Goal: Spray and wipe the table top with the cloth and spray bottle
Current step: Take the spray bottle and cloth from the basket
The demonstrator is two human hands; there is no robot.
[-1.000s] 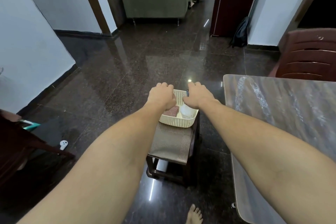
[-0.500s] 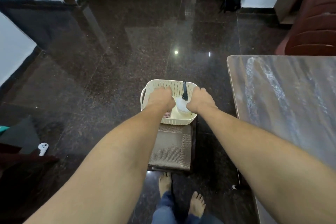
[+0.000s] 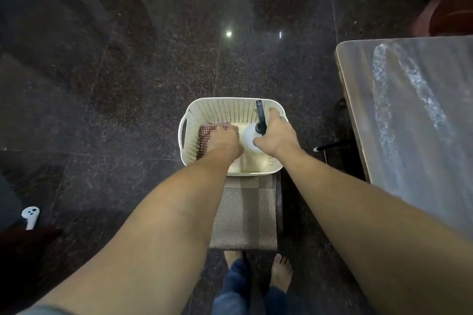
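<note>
head view: you look straight down on a cream basket [image 3: 225, 102] at the far end of a woven-top stool [image 3: 245, 212], with dark floor around it.
left hand [image 3: 222, 139]: lies on the cloth [image 3: 204, 135], fingers bent over its far edge; can't tell if they grip it.
right hand [image 3: 279, 135]: wrapped on the spray bottle [image 3: 249, 137], thumb across the near side of the white body, fingers round the far side by the black nozzle [image 3: 261, 116].
cloth: red-white check, folded, on the basket floor by the left wall.
spray bottle: basket's right half, just beside the cloth, nozzle toward the far wall.
table [image 3: 409, 115]: grey wood-grain top right of the stool, pale streak on it.
rest: white controller [image 3: 30, 216] on the floor far left; your bare feet [image 3: 281, 273] at the stool's near end.
</note>
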